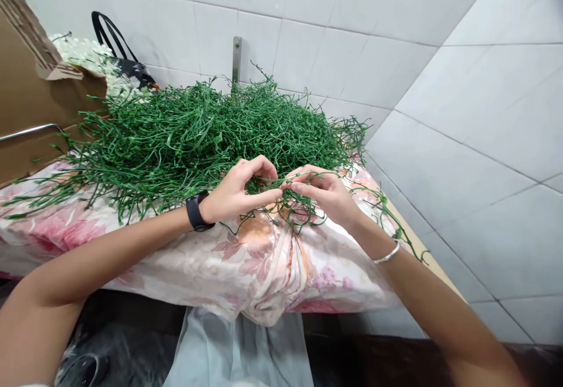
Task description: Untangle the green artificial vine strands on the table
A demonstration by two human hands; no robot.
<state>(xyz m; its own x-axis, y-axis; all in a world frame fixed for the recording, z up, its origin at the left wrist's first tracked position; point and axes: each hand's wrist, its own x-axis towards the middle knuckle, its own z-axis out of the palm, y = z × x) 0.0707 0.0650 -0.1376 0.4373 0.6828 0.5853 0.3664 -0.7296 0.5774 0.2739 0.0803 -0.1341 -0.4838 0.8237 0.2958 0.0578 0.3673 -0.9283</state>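
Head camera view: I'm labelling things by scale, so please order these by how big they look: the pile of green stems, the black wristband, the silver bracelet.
1. pile of green stems, by far the largest.
2. black wristband and silver bracelet: look much alike, so left unranked.

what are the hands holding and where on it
A thin green stem, pinched between both: the left hand grips one end with thumb and forefinger, the right hand the other, in front of the green pile.
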